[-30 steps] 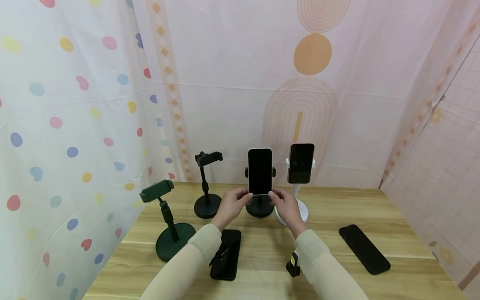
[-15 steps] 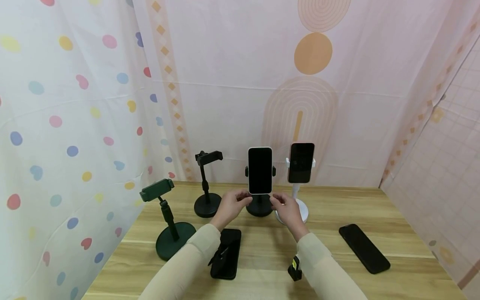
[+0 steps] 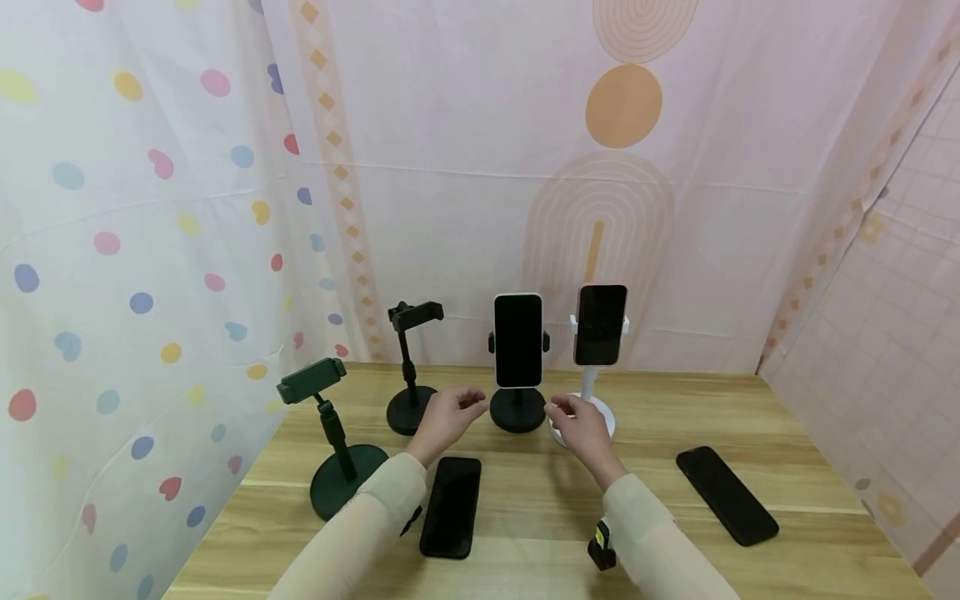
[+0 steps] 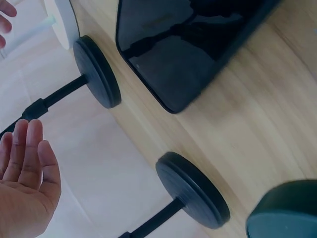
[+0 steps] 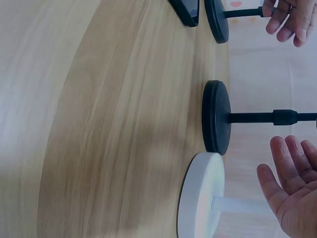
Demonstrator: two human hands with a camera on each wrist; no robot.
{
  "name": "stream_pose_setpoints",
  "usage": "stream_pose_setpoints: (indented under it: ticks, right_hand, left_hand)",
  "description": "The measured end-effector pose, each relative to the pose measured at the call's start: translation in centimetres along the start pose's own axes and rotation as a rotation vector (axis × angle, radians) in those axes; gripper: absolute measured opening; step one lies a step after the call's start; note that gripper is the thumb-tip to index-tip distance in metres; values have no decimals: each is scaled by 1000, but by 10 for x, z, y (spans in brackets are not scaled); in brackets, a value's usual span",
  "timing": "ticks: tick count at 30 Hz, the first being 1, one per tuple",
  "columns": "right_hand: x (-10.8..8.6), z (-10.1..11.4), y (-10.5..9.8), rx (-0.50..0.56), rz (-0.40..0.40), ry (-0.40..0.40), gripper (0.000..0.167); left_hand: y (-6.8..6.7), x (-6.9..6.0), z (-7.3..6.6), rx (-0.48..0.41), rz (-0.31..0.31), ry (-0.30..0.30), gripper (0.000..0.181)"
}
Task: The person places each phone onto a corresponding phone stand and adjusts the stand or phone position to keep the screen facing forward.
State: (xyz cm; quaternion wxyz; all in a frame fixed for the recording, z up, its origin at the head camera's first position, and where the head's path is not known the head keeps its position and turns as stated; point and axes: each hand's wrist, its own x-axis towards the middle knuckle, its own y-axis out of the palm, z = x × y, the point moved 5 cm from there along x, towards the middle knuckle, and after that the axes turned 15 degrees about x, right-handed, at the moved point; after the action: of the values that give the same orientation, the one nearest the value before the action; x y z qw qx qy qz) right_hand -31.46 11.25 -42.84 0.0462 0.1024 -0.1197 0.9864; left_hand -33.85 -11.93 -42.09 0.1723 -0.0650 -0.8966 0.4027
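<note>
A phone with a pale rim [image 3: 518, 340] stands upright in the clamp of a black stand [image 3: 517, 410] at the back middle. My left hand [image 3: 448, 419] hovers to the left of that stand, and my right hand [image 3: 583, 428] is to its right, in front of the white stand's base. Both hands are apart from the phone and hold nothing. In the left wrist view the left hand's fingers [image 4: 32, 148] are relaxed and nearly straight; the right wrist view shows the right hand's fingers [image 5: 290, 163] extended too. The white stand [image 3: 589, 385] holds another dark phone [image 3: 601, 325].
A second black stand [image 3: 409, 367] and a dark green stand [image 3: 336, 450] with bare clamps are on the left. One black phone [image 3: 452, 507] lies at the front middle, another [image 3: 727, 496] on the right. Curtains hang behind and beside the wooden table [image 3: 540, 525].
My hands have let go of the lower corners of the pale-rimmed phone and drawn apart, down and outward. The phone stays upright in its stand.
</note>
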Motion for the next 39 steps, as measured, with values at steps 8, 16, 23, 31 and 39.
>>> stream_pose_setpoints:
  ticks: [8, 16, 23, 31, 39]
  right_hand:
    - [-4, -3, -9, -157, 48, -63, 25]
    - [-11, -7, -19, -341, 152, -111, 25]
    - [-16, -13, -29, -475, 228, -89, 29]
    - [-22, -18, -41, -558, 277, -15, 33]
    - [-29, -23, -47, -598, 270, 3, 35]
  left_hand:
    - [-4, -4, 7, 195, -6, 6, 18]
    - [-5, -7, 10, 422, 71, 14, 20]
    - [-5, -9, 12, 605, 127, 27, 26]
    - [-4, -11, 13, 807, 110, 79, 22]
    - [-1, -14, 12, 976, 141, 63, 23]
